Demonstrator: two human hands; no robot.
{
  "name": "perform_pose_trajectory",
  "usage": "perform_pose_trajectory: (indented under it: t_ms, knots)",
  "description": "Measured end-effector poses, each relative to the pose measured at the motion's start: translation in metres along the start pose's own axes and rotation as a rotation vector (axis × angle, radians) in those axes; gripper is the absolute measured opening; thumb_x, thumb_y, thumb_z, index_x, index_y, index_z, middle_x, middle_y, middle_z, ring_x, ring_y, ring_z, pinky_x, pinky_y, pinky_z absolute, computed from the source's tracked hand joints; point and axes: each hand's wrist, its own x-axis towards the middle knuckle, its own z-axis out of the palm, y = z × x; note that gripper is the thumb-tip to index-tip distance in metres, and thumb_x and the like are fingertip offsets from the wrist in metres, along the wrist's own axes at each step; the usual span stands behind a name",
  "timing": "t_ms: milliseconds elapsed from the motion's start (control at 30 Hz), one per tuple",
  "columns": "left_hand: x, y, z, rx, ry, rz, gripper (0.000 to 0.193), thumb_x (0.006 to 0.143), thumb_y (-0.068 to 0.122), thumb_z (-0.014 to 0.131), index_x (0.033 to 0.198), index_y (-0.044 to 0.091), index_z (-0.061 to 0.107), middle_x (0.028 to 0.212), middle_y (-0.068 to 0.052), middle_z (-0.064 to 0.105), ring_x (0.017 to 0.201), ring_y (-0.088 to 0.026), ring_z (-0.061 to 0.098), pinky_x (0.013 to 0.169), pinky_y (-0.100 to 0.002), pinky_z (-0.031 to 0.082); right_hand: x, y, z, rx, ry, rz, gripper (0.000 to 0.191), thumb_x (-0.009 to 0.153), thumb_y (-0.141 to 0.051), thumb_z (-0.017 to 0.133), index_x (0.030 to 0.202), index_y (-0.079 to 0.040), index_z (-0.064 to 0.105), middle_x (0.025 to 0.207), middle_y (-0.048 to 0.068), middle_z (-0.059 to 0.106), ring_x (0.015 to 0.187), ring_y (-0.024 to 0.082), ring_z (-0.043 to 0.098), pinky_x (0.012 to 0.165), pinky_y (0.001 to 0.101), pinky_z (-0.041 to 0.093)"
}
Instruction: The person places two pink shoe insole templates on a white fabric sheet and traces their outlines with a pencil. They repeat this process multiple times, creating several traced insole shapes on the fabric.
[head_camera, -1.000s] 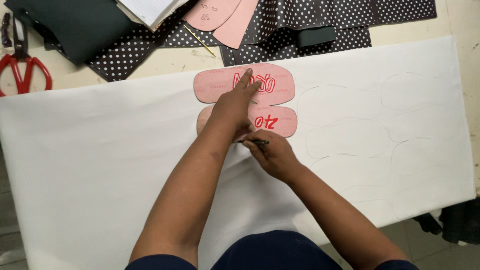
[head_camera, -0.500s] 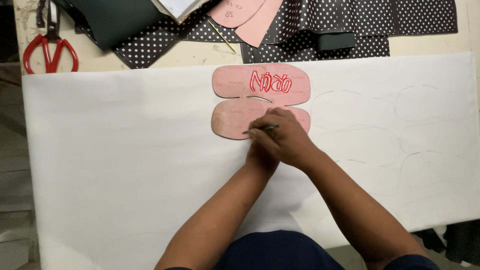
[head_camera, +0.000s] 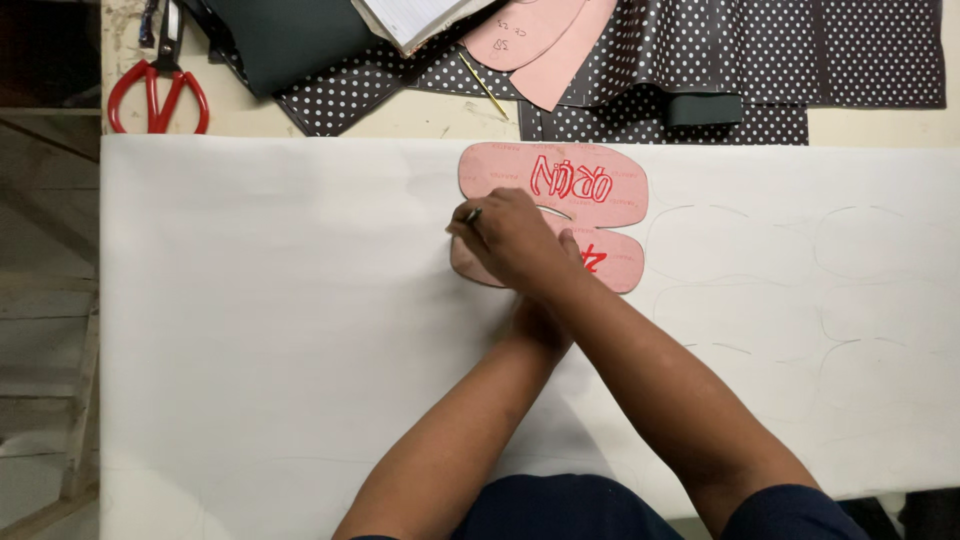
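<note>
A pink cardboard pattern (head_camera: 560, 175) with red markings lies on a wide white sheet (head_camera: 280, 300) spread over the table. My right hand (head_camera: 510, 240) rests on the pattern's left end and grips a thin pen (head_camera: 472, 213), its tip at the pattern's left edge. My left arm comes up underneath the right forearm. My left hand (head_camera: 535, 325) is mostly hidden below the right wrist, near the pattern's lower edge; its fingers do not show.
Faint traced outlines (head_camera: 760, 250) mark the sheet to the right. Behind the sheet lie red-handled scissors (head_camera: 155, 85), dotted dark fabric (head_camera: 800, 50), a dark green sheet (head_camera: 290, 35), more pink patterns (head_camera: 540, 35), an open notebook (head_camera: 410, 15) and a yellow pencil (head_camera: 483, 85).
My right hand has moved the pen leftward along the pattern to its left end. My left hand has drawn back off the pattern's top and slipped under the right forearm.
</note>
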Motion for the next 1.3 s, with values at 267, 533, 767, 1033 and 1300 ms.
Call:
perform_pose_trajectory:
  t_ms: [267, 533, 767, 1033, 1300]
  knots:
    - [-0.018, -0.007, 0.009, 0.456, 0.229, 0.393, 0.048, 0.092, 0.009, 0.057, 0.134, -0.012, 0.048, 0.125, -0.022, 0.050, 0.108, -0.035, 0.049, 0.102, -0.052, 0.047, 0.002, 0.039, -0.053, -0.048, -0.025, 0.307, 0.019, 0.097, -0.025, 0.066, 0.090, -0.009, 0.075, 0.080, 0.010, 0.072, 0.075, 0.032, 0.065, 0.070, 0.0446, 0.051]
    - [-0.018, -0.015, 0.013, 0.425, 0.240, 0.458, 0.032, 0.091, 0.003, 0.057, 0.118, -0.013, 0.061, 0.125, -0.025, 0.051, 0.110, -0.039, 0.051, 0.100, -0.058, 0.050, 0.010, 0.030, -0.038, 0.028, 0.017, 0.162, 0.018, 0.097, -0.023, 0.066, 0.095, -0.008, 0.074, 0.086, 0.010, 0.074, 0.080, 0.032, 0.068, 0.069, 0.0422, 0.052]
    - [-0.016, -0.019, 0.013, 0.611, 0.157, 0.497, 0.033, 0.092, 0.005, 0.058, 0.117, -0.016, 0.060, 0.132, -0.034, 0.047, 0.112, -0.040, 0.052, 0.099, -0.059, 0.051, 0.039, 0.026, -0.034, 0.164, 0.056, 0.223, 0.020, 0.099, -0.024, 0.065, 0.099, -0.006, 0.071, 0.086, 0.012, 0.071, 0.077, 0.031, 0.067, 0.069, 0.0397, 0.052]
    - [-0.018, -0.008, 0.002, 0.752, 0.278, 0.496, 0.054, 0.088, 0.013, 0.060, 0.130, -0.019, 0.054, 0.146, -0.031, 0.044, 0.102, -0.036, 0.050, 0.089, -0.057, 0.053, -0.015, 0.059, -0.069, 0.123, 0.088, 0.529, 0.025, 0.100, -0.029, 0.065, 0.099, -0.005, 0.074, 0.083, 0.009, 0.075, 0.076, 0.020, 0.071, 0.072, 0.0333, 0.054]
    - [-0.017, -0.011, 0.004, 0.666, 0.268, 0.508, 0.054, 0.090, 0.010, 0.058, 0.135, -0.018, 0.053, 0.146, -0.029, 0.044, 0.108, -0.037, 0.052, 0.094, -0.057, 0.053, -0.041, 0.064, -0.050, 0.269, 0.154, 0.492, 0.025, 0.100, -0.028, 0.067, 0.105, -0.004, 0.074, 0.089, 0.008, 0.078, 0.079, 0.017, 0.072, 0.074, 0.0312, 0.055]
